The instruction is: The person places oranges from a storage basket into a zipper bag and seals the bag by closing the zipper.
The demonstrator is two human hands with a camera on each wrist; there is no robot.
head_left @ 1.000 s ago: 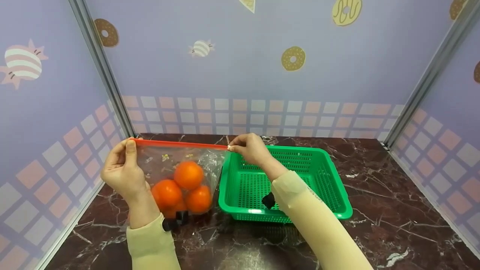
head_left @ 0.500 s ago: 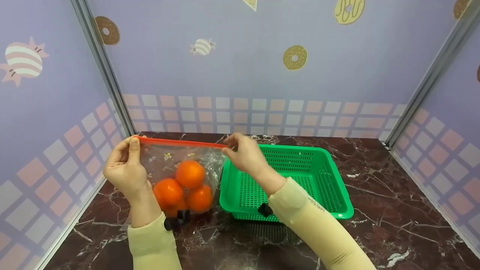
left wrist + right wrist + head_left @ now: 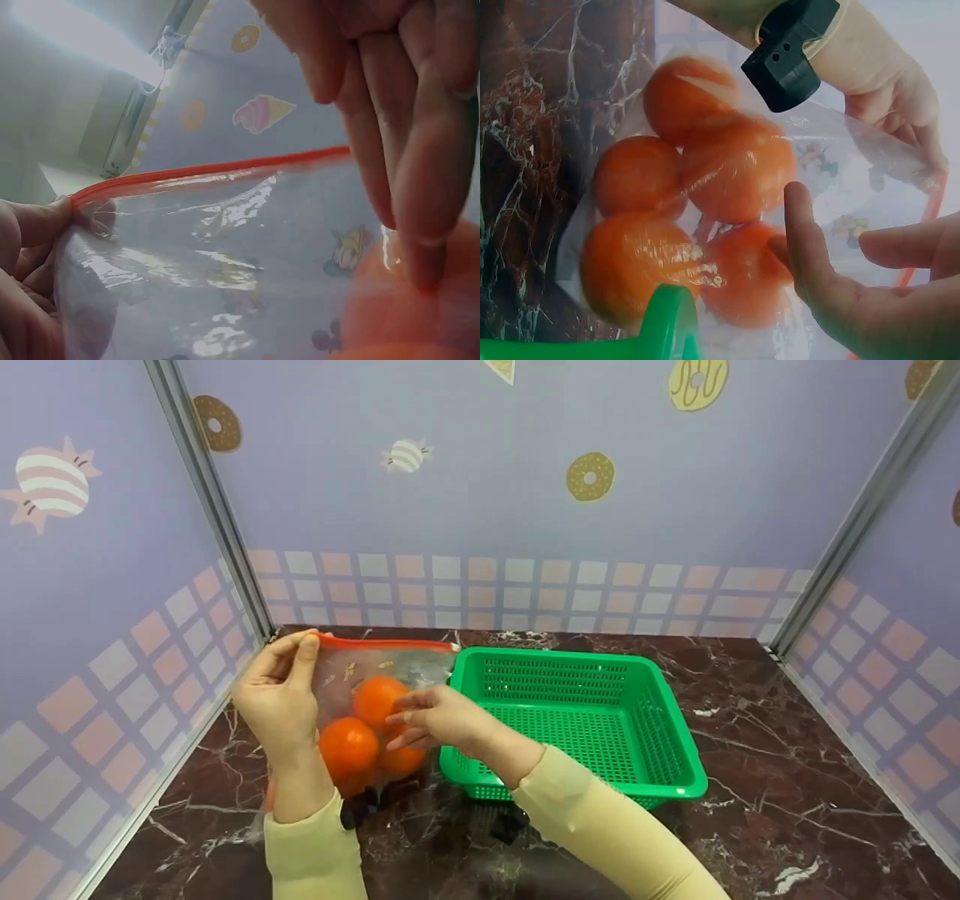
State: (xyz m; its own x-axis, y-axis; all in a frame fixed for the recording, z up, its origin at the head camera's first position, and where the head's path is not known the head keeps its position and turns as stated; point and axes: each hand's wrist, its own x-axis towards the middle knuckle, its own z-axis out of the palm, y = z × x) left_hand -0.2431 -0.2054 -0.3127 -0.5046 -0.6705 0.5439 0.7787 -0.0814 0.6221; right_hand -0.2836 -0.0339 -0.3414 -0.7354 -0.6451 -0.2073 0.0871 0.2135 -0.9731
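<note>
A clear zip bag (image 3: 336, 690) with a red zip strip (image 3: 390, 645) hangs above the counter, with several oranges (image 3: 347, 748) inside. At its top left corner my left hand (image 3: 281, 697) pinches the strip between thumb and fingers. My right hand (image 3: 446, 721) is in front of the bag, fingers loosely extended by the oranges. In the right wrist view, the right fingertips (image 3: 799, 199) lie close against the plastic; whether they touch it I cannot tell. The zip runs straight in the left wrist view and looks closed.
A green perforated basket (image 3: 679, 735) stands right of the bag, its left rim close beside it. Dark marbled counter (image 3: 780, 780) surrounds both. Patterned panels (image 3: 510, 495) enclose the back and sides.
My right hand has left the zip's right end and come down and left to the oranges, its fingers spreading. My left hand has shifted right with the bag's corner.
</note>
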